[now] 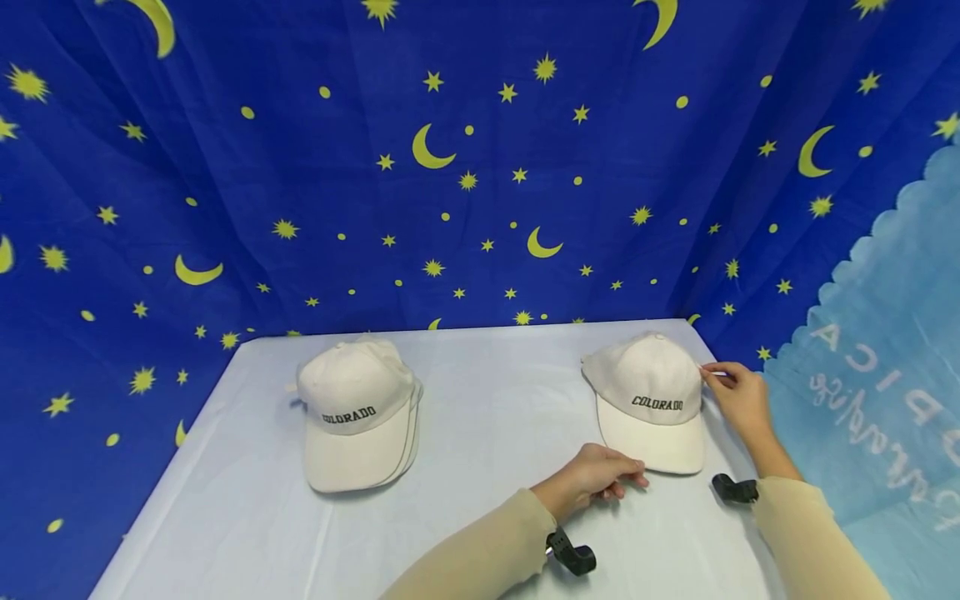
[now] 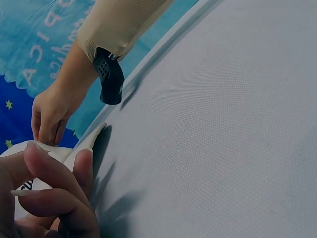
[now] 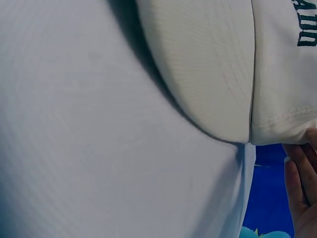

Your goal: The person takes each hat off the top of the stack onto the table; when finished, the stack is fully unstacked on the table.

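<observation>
cream cap [image 1: 651, 375] pinched by right grip [image 1: 741, 400] | left grip [image 1: 598, 475] relaxed | stacked caps [image 1: 356, 417]: head view only

— What sort of place do we have here?
— A curtained-off spot, we'd say: blue cloth [image 1: 480, 208] printed with moons and stars hangs behind and beside a white-covered bench [image 1: 495, 400], with light blue lettered fabric [image 1: 885, 292] at right.
— Home or workshop?
— We can't tell which.
</observation>
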Tool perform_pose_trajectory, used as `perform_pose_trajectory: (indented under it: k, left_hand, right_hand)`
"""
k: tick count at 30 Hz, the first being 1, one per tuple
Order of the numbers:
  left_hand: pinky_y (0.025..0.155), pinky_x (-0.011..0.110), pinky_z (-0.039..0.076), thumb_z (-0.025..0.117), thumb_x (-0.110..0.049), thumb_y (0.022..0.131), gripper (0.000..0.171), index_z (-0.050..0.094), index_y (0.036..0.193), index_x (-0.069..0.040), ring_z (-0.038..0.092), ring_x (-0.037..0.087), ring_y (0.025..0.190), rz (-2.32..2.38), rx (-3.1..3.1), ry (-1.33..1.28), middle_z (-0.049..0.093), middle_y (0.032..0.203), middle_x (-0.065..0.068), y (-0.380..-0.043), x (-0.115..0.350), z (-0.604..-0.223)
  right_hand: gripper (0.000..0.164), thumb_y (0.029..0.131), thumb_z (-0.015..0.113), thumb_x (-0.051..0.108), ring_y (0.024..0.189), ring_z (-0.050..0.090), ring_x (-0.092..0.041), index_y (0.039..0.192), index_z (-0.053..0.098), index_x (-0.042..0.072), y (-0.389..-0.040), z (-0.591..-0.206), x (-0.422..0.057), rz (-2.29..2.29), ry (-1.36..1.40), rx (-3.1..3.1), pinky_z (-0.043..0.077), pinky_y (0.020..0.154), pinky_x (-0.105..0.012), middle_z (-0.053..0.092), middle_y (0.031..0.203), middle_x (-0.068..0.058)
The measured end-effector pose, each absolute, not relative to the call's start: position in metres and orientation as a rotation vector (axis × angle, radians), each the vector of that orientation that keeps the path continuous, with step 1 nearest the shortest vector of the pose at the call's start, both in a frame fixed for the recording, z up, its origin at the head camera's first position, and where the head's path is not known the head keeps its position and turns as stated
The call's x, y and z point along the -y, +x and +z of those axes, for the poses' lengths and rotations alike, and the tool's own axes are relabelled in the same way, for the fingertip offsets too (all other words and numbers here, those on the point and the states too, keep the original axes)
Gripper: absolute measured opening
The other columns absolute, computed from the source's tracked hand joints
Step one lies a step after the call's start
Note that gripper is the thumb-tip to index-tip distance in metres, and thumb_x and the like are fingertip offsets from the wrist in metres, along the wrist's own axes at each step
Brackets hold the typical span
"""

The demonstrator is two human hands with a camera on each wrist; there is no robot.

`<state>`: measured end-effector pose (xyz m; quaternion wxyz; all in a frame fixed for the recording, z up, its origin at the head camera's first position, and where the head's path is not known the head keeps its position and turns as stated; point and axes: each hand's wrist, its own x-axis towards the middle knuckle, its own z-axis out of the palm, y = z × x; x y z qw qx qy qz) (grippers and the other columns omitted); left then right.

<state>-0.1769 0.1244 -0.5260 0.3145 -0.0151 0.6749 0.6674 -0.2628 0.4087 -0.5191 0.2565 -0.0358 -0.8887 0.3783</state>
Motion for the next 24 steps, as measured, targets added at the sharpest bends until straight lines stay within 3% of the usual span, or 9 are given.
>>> perform_pose_trajectory:
  k: [19,21,24]
  left_hand:
    - [0.041,0.018,0.03,0.075,-0.028,0.092,0.018,0.075,0.092,-0.009,0.052,0.005,0.044,1.707,-1.735,0.02,0.077,0.083,0.003,-0.1783,-0.12,-0.5235]
    - [0.041,0.018,0.03,0.075,-0.028,0.092,0.018,0.075,0.093,-0.009,0.053,0.006,0.044,1.707,-1.735,0.027,0.078,0.084,0.003,-0.1779,-0.1203,-0.523]
    - [0.041,0.017,0.031,0.075,-0.027,0.093,0.018,0.074,0.095,-0.009,0.054,0.005,0.045,1.722,-1.716,0.031,0.078,0.085,0.004,-0.1779,-0.1217,-0.523]
  right_hand:
    - [0.02,0.099,0.068,0.01,0.074,0.044,0.026,0.106,0.072,-0.008,-0.2687,-0.5213,-0.4124,0.954,-0.105,2.471,0.041,0.063,-0.001,0.071,0.104,-0.031]
    - [0.02,0.099,0.067,0.01,0.076,0.053,0.018,0.107,0.072,-0.008,-0.2691,-0.5217,-0.4127,0.94,-0.107,2.486,0.041,0.064,-0.002,0.071,0.104,-0.03]
    - [0.021,0.1,0.065,0.01,0.083,0.07,-0.011,0.11,0.071,-0.008,-0.2693,-0.5229,-0.4133,0.928,-0.111,2.518,0.04,0.064,-0.002,0.07,0.106,-0.031]
